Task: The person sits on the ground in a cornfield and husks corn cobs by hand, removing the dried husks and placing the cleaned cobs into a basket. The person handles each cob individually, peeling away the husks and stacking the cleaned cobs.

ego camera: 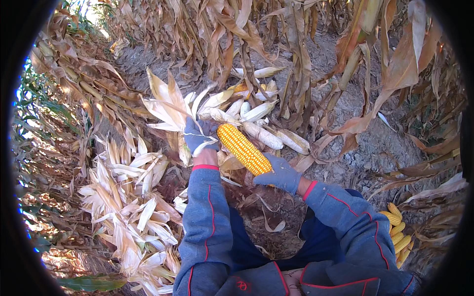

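A bare yellow ear of corn (244, 149) lies slantwise between my gloved hands. My right hand (278, 174), in a grey glove, is closed around its lower right end. Close to its upper left end, my left hand (201, 134) grips pale dry corn husks (168, 101) that fan out up and to the left. Loose husk strips hang over the left glove. Just beyond the hands lies a heap of ears still in pale husks (263, 135), with some yellow kernels showing at its far side.
A large pile of stripped husks (129, 207) lies to the left. Several bare yellow ears (398, 233) are heaped at the lower right, beside my right sleeve. Dry standing corn stalks (300, 55) and drooping leaves edge the bare soil ahead and to the right. Leaning stalks (92, 90) stand at the left.
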Tool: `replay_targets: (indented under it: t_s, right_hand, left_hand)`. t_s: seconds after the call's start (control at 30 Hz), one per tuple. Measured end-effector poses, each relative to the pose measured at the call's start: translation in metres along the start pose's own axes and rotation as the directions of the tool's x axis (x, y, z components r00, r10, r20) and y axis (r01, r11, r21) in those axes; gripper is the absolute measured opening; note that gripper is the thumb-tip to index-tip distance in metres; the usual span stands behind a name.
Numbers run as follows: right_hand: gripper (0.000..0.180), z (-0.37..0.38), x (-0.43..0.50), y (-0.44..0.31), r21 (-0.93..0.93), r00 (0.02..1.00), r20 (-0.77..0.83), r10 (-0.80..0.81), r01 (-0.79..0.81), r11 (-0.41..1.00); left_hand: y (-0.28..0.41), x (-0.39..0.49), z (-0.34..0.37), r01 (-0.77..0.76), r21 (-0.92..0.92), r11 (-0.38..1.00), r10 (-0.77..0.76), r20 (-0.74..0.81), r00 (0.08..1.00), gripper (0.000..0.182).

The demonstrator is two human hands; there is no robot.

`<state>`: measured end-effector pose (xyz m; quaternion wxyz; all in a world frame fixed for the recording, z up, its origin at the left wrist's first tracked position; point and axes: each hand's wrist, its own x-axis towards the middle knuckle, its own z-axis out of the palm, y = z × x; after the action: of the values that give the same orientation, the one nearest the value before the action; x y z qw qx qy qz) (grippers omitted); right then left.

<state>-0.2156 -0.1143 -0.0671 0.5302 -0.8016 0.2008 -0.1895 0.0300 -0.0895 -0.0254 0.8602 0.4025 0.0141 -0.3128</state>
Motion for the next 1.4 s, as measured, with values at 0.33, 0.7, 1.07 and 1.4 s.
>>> replay_targets:
  t_s: [0.33, 0.7, 1.07, 1.4]
  right_hand:
    - [0.058, -0.067, 0.003, 0.045, -0.394, 0.952, -0.233, 0.197, -0.278, 0.876]
    - [0.055, -0.194, -0.154, 0.081, -0.601, 0.643, -0.124, 0.756, -0.655, 0.458]
    - [0.054, -0.201, -0.573, 0.052, -0.057, -0.299, -0.673, 0.676, -0.891, -0.450]
    - [0.038, -0.195, -0.361, 0.081, -0.329, 0.529, -0.381, 0.758, -0.844, 0.424]
  left_hand:
    - [0.063, 0.033, -0.073, -0.044, 0.100, 0.994, 0.067, -0.240, 0.969, 0.022]
    - [0.335, -0.101, -0.427, 0.238, 0.398, 0.886, 0.208, -0.799, 0.564, 0.071]
    - [0.186, -0.034, -0.324, 0.418, 0.497, 0.760, -0.265, -0.350, 0.898, 0.024]
    - [-0.027, 0.045, -0.165, -0.284, 0.866, -0.412, -0.449, 0.078, 0.890, 0.080]
